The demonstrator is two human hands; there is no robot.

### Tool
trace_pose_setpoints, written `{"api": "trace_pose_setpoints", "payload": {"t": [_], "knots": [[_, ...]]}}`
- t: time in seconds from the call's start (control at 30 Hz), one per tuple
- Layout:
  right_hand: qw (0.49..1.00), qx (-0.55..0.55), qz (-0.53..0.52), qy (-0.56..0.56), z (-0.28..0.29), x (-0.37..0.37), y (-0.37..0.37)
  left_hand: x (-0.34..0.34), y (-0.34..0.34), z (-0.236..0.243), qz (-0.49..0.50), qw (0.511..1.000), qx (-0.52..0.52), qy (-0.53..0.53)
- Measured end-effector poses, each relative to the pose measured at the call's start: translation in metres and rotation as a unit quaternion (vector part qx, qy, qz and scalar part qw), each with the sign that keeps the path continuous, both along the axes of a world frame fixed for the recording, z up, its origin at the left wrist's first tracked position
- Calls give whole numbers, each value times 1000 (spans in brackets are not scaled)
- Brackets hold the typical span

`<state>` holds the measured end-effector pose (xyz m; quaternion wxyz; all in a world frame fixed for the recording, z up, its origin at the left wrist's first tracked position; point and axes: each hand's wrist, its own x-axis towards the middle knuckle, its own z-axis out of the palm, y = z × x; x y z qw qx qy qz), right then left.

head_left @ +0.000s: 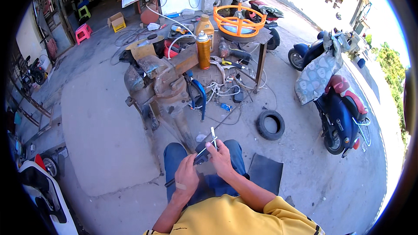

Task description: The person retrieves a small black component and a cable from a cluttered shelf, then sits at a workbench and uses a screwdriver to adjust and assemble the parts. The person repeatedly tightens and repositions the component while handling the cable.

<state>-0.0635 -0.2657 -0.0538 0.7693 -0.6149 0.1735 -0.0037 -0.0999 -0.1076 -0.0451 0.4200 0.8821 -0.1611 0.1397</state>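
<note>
Both of my hands are held over my lap, close together. My left hand (pixel 186 175), with a tan bandage near the wrist, is closed around a dark, flat piece (pixel 201 156) whose kind I cannot make out. My right hand (pixel 221 160) pinches a thin white strip (pixel 213 133) between thumb and fingers. This strip stands up past the fingertips and crosses another slim pale length beside the dark piece. A black band-like end (pixel 170 183) sticks out to the left of my left hand. My palms hide most of what they hold.
A rusty bench vise (pixel 163 80) stands ahead, beside a metal table holding a gold spray can (pixel 203 51), an oil bottle (pixel 204 28), a power tool (pixel 235 53) and an orange wheel-shaped frame (pixel 239 21). A small tire (pixel 270 125), black mat (pixel 264 173) and scooters (pixel 335 117) are rightward.
</note>
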Motion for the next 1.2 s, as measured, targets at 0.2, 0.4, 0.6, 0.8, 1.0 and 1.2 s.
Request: {"api": "trace_pose_setpoints", "payload": {"t": [0.2,0.4,0.6,0.8,1.0,1.2], "knots": [[995,-69,-47,-46,-9,9,3,5,0,11,7,1000,-24,-4],[971,-227,4,-80,16,12,-6,12,11,1,-26,992,38,116],[961,-269,59,13,-17,19,-22,9,17,4,-63,977,189,80],[994,19,-53,94,-27,26,-12,27,23,-2,-83,983,47,154],[999,-15,43,3,-23,47,-14,52,31,-16,-76,925,-135,347],[988,-18,149,31,-25,82,-23,75,18,-14,-17,956,-120,266]]}}
